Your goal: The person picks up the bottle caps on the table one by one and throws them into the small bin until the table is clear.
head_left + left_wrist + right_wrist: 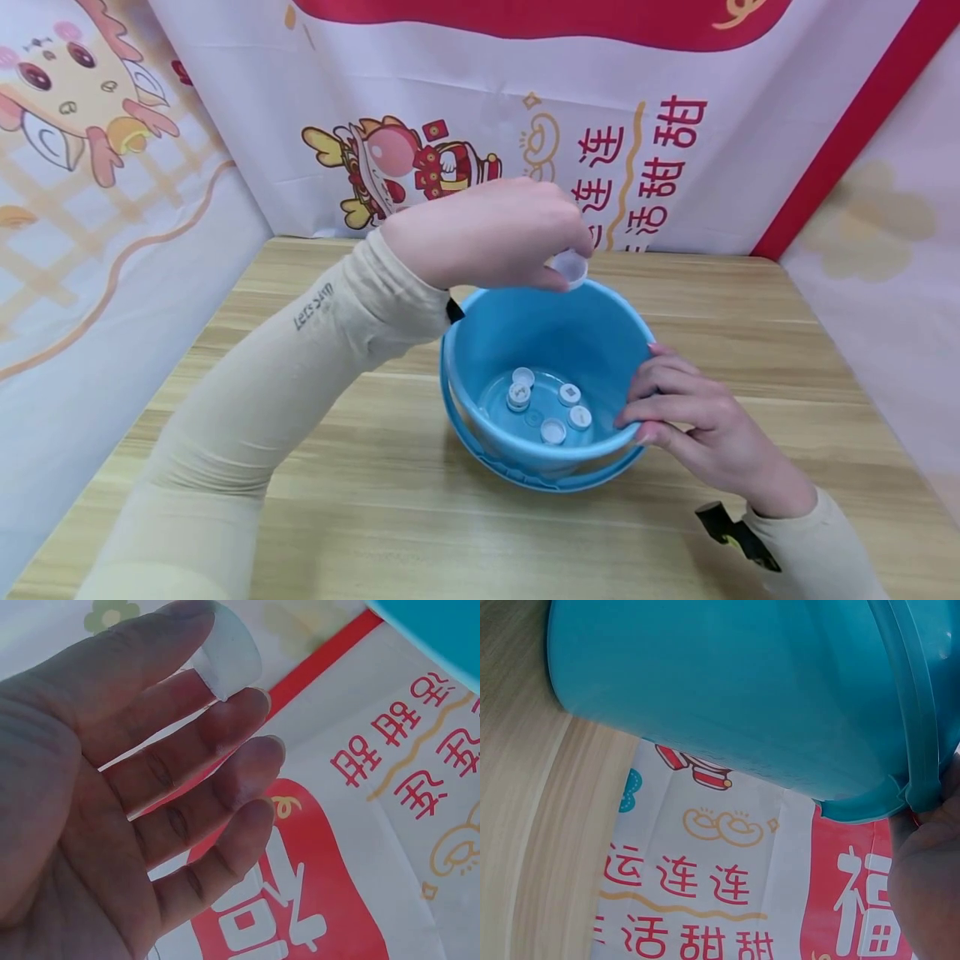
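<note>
Above the far rim of a blue bucket (547, 333), my left hand (495, 237) pinches a small white bottle cap (570, 268) between thumb and index finger. The left wrist view shows that cap (231, 652) at the fingertips, with the other fingers of the left hand (150, 765) spread and loosely bent. My right hand (693, 417) grips the bucket's right rim, fingers over the inside and thumb outside. Several white caps (553, 431) lie on the bucket floor. In the right wrist view the bucket's side (727, 690) fills much of the picture, with part of the right hand (930, 877) at the edge.
The bucket's handle (517, 477) hangs down along its near side. It stands on a wood-grain table (360, 500). A printed cloth (465, 75) hangs behind the table, with patterned cloth (112, 250) on the left and more on the right.
</note>
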